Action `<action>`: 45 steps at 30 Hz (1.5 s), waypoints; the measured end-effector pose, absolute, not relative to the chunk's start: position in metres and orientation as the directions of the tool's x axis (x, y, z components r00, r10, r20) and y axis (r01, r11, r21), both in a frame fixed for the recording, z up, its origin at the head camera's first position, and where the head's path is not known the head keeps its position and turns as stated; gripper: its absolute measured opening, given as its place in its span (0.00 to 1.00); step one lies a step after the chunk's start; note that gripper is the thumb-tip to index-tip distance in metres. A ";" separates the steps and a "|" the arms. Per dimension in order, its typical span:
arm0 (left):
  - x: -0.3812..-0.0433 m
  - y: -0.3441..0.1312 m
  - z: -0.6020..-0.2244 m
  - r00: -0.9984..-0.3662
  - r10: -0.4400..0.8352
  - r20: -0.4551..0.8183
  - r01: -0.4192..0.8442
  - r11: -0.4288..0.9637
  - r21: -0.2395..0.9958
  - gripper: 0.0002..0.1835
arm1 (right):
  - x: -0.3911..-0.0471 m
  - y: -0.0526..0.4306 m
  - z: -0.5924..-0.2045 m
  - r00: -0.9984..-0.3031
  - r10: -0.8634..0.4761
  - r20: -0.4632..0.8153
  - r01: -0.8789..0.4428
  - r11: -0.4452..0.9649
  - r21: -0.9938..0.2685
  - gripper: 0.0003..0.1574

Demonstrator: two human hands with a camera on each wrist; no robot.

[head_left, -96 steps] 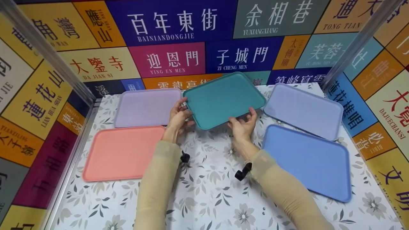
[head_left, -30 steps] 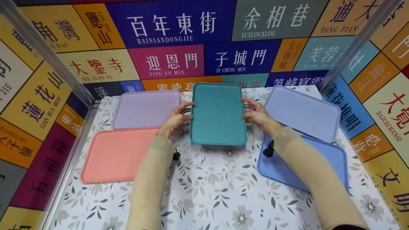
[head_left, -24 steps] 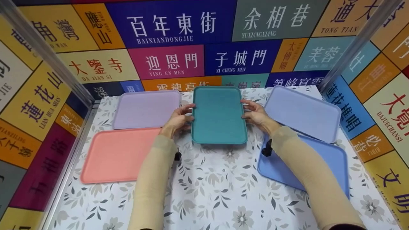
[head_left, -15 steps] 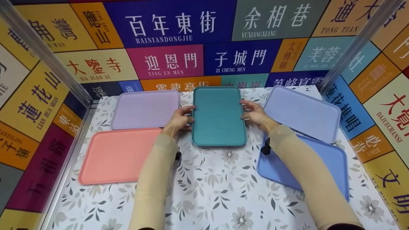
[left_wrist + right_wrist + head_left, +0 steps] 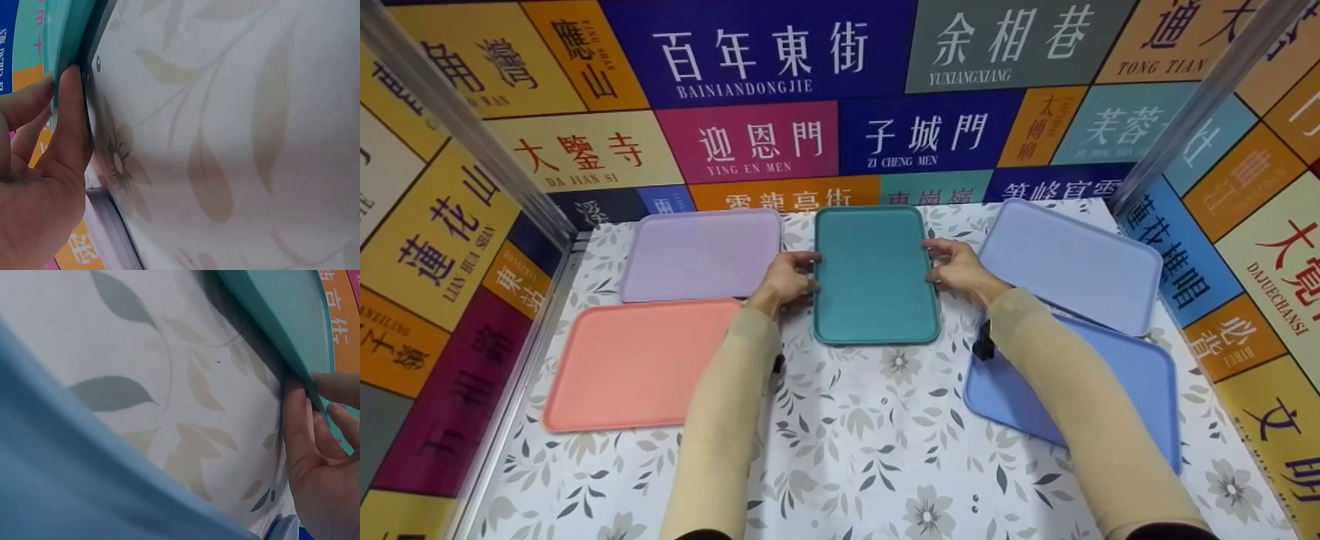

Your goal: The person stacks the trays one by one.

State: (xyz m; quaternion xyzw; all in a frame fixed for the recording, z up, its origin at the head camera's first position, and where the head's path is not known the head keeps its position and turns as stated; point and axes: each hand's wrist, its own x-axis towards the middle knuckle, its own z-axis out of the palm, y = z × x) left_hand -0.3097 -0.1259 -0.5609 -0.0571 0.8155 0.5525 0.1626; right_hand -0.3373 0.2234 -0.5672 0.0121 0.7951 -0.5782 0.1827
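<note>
A teal tray (image 5: 876, 277) lies lengthwise at the back middle, level with or just over the table; a dark gap shows under its edge in the right wrist view. My left hand (image 5: 789, 279) grips its left rim, thumb and fingers on either side of the edge, as the left hand (image 5: 45, 174) shows up close. On the opposite rim, my right hand (image 5: 960, 268) holds the tray in the same manner. The right hand's (image 5: 326, 478) fingertips pinch the edge in its wrist view. Parts of the fingers are hidden behind or under the tray.
Left of it lie a lilac tray (image 5: 701, 255) and a coral tray (image 5: 637, 367). A pale periwinkle tray (image 5: 1072, 262) and a blue tray (image 5: 1132, 382), partly under the right sleeve, lie to the right. Printed wall panels (image 5: 765, 142) stand behind the floral-patterned tabletop (image 5: 855, 450).
The teal tray has turned from slanted and raised to lengthwise and come down toward the table. Both hands now hold its long sides. Over the last half second it has barely moved.
</note>
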 end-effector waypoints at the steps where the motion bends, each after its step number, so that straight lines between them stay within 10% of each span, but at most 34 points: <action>1: -0.310 -0.125 -0.561 -0.942 0.081 -0.324 -0.266 0.403 0.875 0.36 | -0.337 0.223 -0.566 -0.935 -0.187 -0.301 0.227 0.338 -0.913 0.53; 30: -0.303 -0.128 -0.544 -0.935 0.067 -0.349 -0.288 0.433 0.854 0.20 | -0.323 0.211 -0.535 -0.969 -0.054 -0.239 0.158 0.608 -0.778 0.27; 45: -0.289 -0.197 -0.519 -0.902 0.248 -0.353 -0.199 0.486 0.851 0.27 | -0.294 0.157 -0.513 -0.920 -0.206 -0.334 0.221 0.432 -0.874 0.32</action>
